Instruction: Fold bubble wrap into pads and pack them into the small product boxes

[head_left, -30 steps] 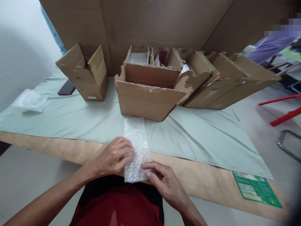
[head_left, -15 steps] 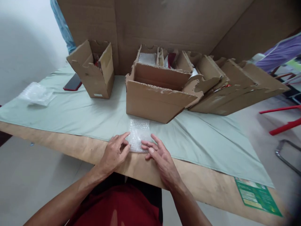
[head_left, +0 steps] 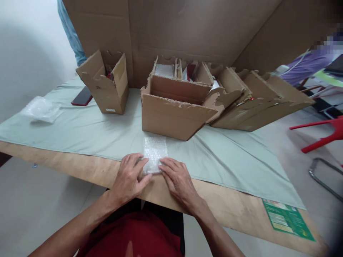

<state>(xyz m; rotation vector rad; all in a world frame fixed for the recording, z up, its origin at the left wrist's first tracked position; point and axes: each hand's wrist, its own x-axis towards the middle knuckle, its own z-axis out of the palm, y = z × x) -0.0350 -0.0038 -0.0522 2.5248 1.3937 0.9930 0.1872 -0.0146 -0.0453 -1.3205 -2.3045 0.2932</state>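
Observation:
A small flat piece of clear bubble wrap (head_left: 155, 151) lies on the green cloth near the table's front edge. My left hand (head_left: 131, 175) is at its left side, thumb and fingers apart, with the fingertips touching the near left edge. On the other side, my right hand (head_left: 178, 176) rests its outstretched fingers on the lower right edge of the wrap. Whether anything is inside the wrap I cannot tell. Just beyond it stands a wide open cardboard box (head_left: 177, 119).
More cardboard boxes (head_left: 238, 110) stand at the back right, some with packets inside. At left are another box (head_left: 112, 96), a dark phone (head_left: 81, 96) and clear plastic wrap (head_left: 41, 109). A green printed sheet (head_left: 288, 219) lies front right. A red chair (head_left: 318, 137) stands beyond.
My right hand has come down and in, its fingers now flat on the wrap's edge. My left thumb has moved down to the near edge. The view has shifted slightly.

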